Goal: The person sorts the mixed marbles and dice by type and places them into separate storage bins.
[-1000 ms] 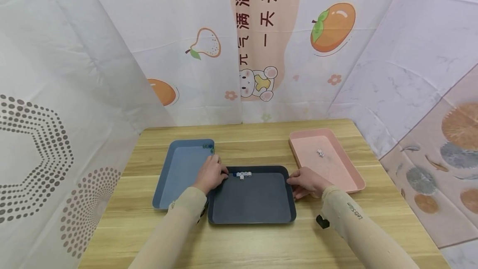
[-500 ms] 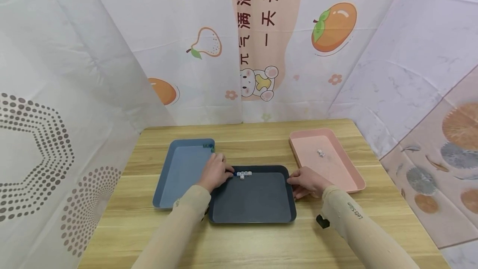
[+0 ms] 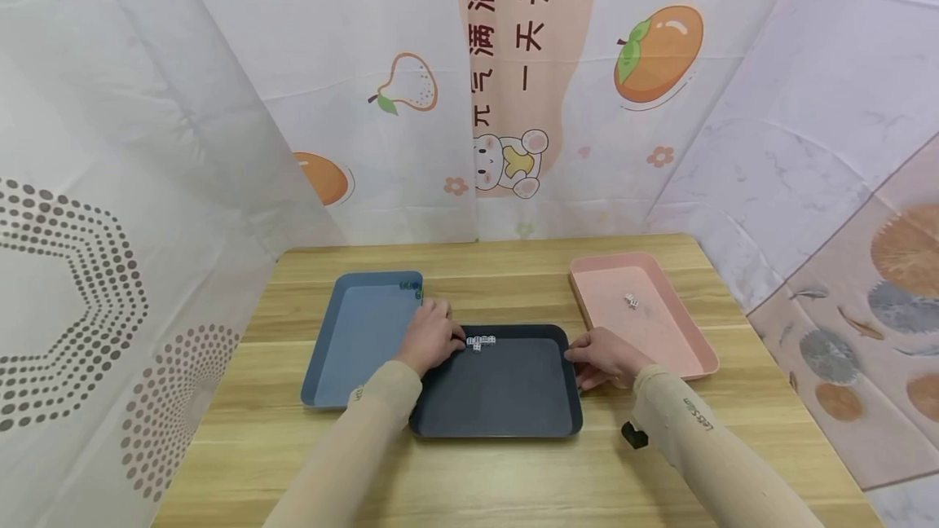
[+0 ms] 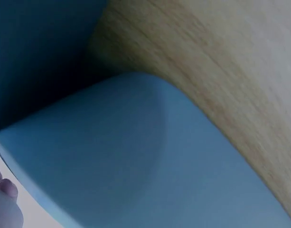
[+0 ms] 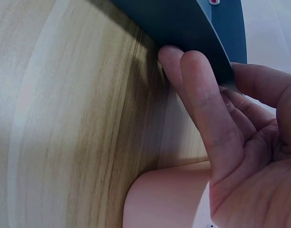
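A dark tray (image 3: 499, 398) sits in the middle of the wooden tabletop (image 3: 499, 487), one long side toward the person, with a blue tray (image 3: 359, 341) just beside it on the left and a pink tray (image 3: 660, 341) on the right. Inside the dark tray, near the far wall and toward the left corner, white dice (image 3: 481, 341) lie in a short row, with one more just in front of them. The left hand (image 3: 433, 334) reaches over that far left corner, its fingers bent and their tips just beside the row's left end; whether they hold anything cannot be told, because the back of the hand hides them and the left wrist view shows mostly tray walls and wood. The right hand (image 3: 605, 353) grips the dark tray's right wall, the thumb on one side of the rim and the other fingers against the outside, so the gap between them is narrow. A few white dice (image 3: 631, 301) lie together in the pink tray, well apart from its walls. Small green and blue pieces (image 3: 411, 287) gather in the far right corner of the blue tray. Behind the tabletop hangs a white curtain (image 3: 352, 15) printed with fruit.
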Available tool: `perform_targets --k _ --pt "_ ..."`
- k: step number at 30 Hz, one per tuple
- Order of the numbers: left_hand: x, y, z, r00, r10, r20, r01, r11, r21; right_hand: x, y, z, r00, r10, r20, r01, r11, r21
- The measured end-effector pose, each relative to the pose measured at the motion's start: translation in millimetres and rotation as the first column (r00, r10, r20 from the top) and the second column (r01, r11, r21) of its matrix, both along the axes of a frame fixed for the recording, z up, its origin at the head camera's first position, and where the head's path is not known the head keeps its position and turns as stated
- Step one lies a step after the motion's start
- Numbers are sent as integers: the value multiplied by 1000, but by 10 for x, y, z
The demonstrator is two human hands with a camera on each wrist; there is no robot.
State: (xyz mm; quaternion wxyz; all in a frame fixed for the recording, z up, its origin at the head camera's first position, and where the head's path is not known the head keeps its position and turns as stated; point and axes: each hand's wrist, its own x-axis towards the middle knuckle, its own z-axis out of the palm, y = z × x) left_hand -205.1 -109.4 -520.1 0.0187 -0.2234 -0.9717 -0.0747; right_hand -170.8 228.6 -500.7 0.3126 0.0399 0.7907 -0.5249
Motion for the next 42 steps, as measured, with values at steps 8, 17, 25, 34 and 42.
perform_targets --k 8,17,25,34,42 --pt "18 26 -17 999 -24 -38 22 998 -53 -6 7 -7 1000 12 7 -12 1000 -13" --pt "24 59 -25 994 -71 -79 62 991 -117 -5 0 -14 1000 -3 4 3 1000 -7" --pt "34 6 3 997 -65 -36 67 997 44 6 -1 12 1000 3 7 -3 1000 -8" --pt "9 -128 145 999 -35 11 32 982 187 6 6 -19 1000 -24 5 24 1000 1" --pt "-52 -298 305 996 41 80 -63 950 304 2 -7 -28 999 -37 8 37 999 9"
